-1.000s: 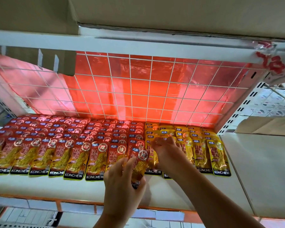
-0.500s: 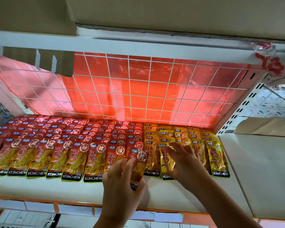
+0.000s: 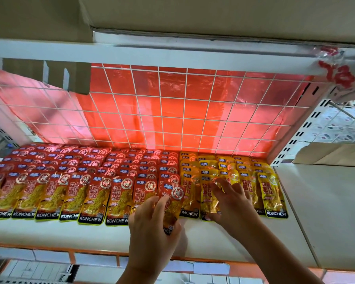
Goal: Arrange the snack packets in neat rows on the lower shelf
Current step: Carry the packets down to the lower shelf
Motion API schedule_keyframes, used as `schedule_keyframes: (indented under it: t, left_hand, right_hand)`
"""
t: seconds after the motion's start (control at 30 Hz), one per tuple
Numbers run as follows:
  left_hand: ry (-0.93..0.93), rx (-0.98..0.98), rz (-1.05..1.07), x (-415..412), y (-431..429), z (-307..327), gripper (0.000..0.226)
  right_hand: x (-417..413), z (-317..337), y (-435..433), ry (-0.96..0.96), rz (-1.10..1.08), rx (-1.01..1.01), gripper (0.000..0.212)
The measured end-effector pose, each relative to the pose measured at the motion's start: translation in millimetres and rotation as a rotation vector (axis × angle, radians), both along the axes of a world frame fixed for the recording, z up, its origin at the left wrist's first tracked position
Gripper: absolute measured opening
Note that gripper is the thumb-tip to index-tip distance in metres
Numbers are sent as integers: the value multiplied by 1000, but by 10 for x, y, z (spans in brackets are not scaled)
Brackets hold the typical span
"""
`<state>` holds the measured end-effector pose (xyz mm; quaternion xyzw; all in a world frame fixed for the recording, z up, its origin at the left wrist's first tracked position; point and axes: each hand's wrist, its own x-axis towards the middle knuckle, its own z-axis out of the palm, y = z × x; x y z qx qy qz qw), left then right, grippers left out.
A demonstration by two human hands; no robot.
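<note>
Rows of red snack packets (image 3: 76,181) cover the left and middle of the white lower shelf (image 3: 70,230). Yellow snack packets (image 3: 252,173) fill the rows to their right. My left hand (image 3: 152,228) grips one red packet (image 3: 173,201) by its lower half, at the right end of the red front row. My right hand (image 3: 234,203) lies with spread fingers on the front yellow packets (image 3: 208,199), its thumb at a packet's bottom edge. The packets under that hand are partly hidden.
A white wire grid with red film (image 3: 172,111) backs the shelf. The upper shelf's edge (image 3: 152,52) hangs overhead with cardboard boxes above. A bare white stretch of shelf (image 3: 320,212) and a cardboard box (image 3: 332,154) lie to the right.
My right hand has slid right and toward the shelf front over the yellow packets. My left hand has kept its hold on the red packet, almost in place.
</note>
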<state>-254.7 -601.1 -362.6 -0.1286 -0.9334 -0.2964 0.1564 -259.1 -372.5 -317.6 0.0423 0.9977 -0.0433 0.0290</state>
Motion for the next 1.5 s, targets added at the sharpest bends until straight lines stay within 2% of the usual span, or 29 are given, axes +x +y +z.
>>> schedule_keyframes:
  t: [0.13, 0.33, 0.57, 0.87, 1.0, 1.17, 1.5]
  left_hand:
    - [-20, -10, 1, -4, 3, -4, 64]
    - [-3, -25, -7, -13, -7, -32, 66]
    - [12, -42, -5, -23, -11, -60, 67]
    - [22, -28, -20, -21, -10, -65, 68]
    - [30, -15, -11, -9, -3, -44, 64]
    - [21, -18, -27, -13, -2, -34, 61]
    - [4, -26, -24, -26, 1, -48, 66]
  right_hand:
    - [-12, 36, -16, 6, 20, 2, 92]
    - [-210, 201, -222, -18, 160, -21, 87]
    - [-326, 111, -269, -23, 235, 9, 77]
    - [-308, 53, -217, -8, 209, -73, 86]
    - [-164, 94, -96, 34, 134, -102, 86]
    - [43, 41, 5, -87, 124, -37, 99]
    - [-12, 27, -58, -122, 80, -61, 95]
